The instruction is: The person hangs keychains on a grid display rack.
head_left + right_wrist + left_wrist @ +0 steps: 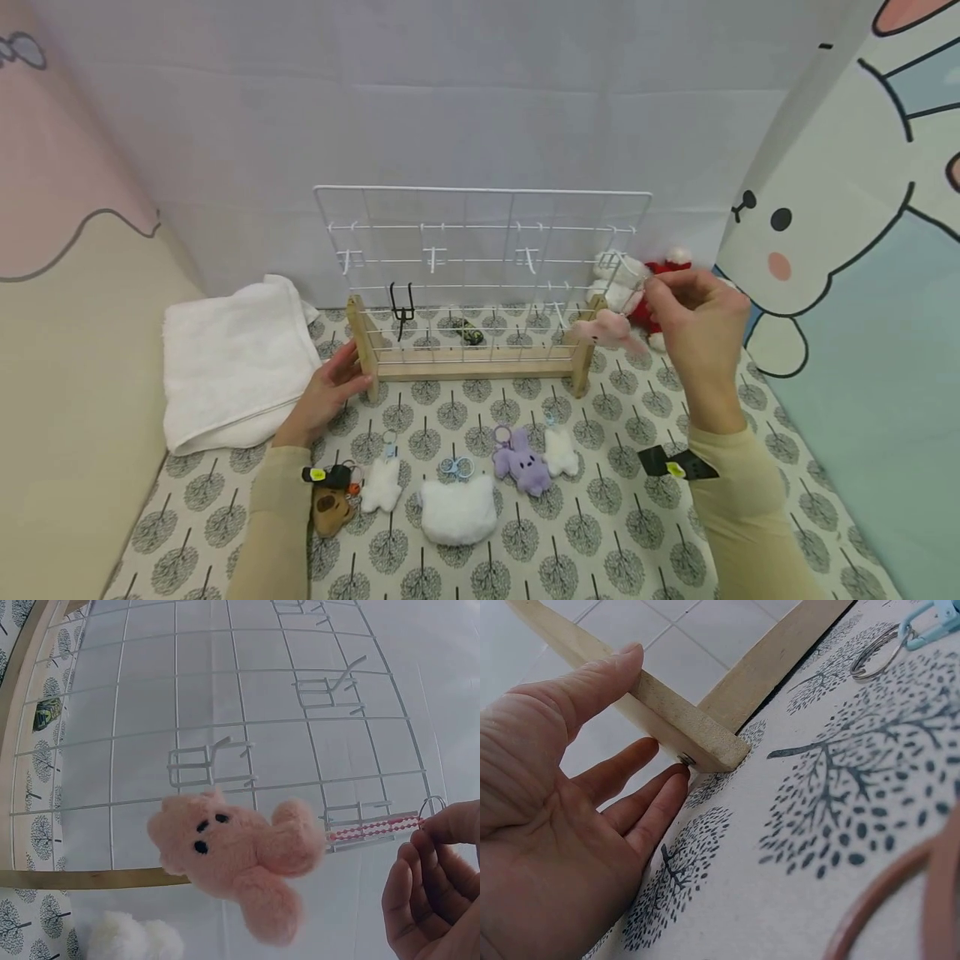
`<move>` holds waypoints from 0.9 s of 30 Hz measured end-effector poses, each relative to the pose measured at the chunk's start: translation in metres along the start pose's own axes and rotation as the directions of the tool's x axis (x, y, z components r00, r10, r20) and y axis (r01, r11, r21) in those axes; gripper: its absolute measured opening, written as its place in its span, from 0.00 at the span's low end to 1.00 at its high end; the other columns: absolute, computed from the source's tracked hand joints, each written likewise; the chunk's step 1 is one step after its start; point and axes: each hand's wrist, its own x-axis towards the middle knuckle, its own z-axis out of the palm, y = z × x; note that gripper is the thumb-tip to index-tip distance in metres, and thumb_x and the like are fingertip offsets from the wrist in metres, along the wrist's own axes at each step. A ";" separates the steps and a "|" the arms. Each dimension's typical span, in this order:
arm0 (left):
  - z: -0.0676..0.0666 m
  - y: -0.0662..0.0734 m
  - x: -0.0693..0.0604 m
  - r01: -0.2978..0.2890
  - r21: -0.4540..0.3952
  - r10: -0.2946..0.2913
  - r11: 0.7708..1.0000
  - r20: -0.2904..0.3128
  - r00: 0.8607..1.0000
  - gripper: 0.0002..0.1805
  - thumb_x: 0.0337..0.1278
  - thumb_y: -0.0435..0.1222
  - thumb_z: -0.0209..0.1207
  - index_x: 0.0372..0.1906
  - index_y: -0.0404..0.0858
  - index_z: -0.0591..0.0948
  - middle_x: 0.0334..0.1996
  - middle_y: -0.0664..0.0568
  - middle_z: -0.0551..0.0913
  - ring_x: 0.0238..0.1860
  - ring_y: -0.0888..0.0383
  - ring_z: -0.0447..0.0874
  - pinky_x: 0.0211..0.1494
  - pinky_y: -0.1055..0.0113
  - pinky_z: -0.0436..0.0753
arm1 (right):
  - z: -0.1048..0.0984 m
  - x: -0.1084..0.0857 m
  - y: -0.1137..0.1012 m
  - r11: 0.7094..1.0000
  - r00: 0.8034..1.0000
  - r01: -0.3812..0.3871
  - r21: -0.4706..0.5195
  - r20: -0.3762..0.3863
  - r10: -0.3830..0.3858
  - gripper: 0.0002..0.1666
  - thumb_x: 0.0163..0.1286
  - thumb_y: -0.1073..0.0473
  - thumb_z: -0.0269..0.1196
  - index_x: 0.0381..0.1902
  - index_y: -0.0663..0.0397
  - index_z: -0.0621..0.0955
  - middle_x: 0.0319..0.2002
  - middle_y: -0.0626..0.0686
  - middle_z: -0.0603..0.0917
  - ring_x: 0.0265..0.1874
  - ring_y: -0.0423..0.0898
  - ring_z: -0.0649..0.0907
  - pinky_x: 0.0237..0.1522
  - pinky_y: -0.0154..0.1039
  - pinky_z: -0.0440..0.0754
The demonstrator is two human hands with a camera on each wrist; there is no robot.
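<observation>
A white wire grid rack [480,192] on a wooden stand [472,367] stands in the middle of the head view. My left hand [324,402] holds the stand's left wooden post [682,716], thumb on one side and fingertips on the other. Off the rack's right side, my right hand [701,333] pinches the metal ring of a pink plush keychain [232,847]. A red-and-white cord [375,829] joins ring and plush, which hangs near the grid. White hooks [528,257] sit on the wires, and a black double hook [402,310] is at lower left.
In front of the rack lie a brown plush [332,510], a purple plush [527,467], a large white plush [459,512] and smaller white ones [382,483]. A folded white towel [232,367] is at left. Red and white plush toys [670,268] sit behind the right hand.
</observation>
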 end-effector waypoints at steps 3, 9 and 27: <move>0.000 0.000 0.000 -0.007 -0.001 0.007 1.000 0.000 1.000 0.46 0.73 0.33 0.64 0.87 0.45 0.52 0.82 0.38 0.59 0.80 0.38 0.60 0.67 0.81 0.71 | 0.001 0.003 -0.003 1.000 1.000 -0.010 0.028 0.007 0.010 0.10 0.69 0.55 0.70 0.35 0.57 0.89 0.25 0.39 0.85 0.27 0.39 0.84 0.28 0.26 0.81; -0.001 -0.001 0.000 -0.011 -0.001 0.011 1.000 -0.006 1.000 0.46 0.73 0.32 0.64 0.87 0.45 0.52 0.82 0.38 0.60 0.80 0.38 0.60 0.66 0.82 0.71 | 0.005 0.006 -0.004 1.000 0.999 -0.018 0.012 0.030 0.018 0.11 0.70 0.54 0.70 0.35 0.57 0.89 0.26 0.38 0.85 0.24 0.38 0.83 0.26 0.25 0.82; -0.001 0.000 -0.003 0.004 -0.002 -0.004 1.000 0.012 1.000 0.46 0.73 0.34 0.64 0.87 0.45 0.52 0.82 0.38 0.60 0.82 0.40 0.57 0.72 0.79 0.68 | 0.020 0.010 0.005 0.998 0.999 -0.004 0.064 0.040 0.001 0.08 0.68 0.62 0.68 0.37 0.64 0.87 0.27 0.39 0.84 0.23 0.38 0.83 0.23 0.26 0.83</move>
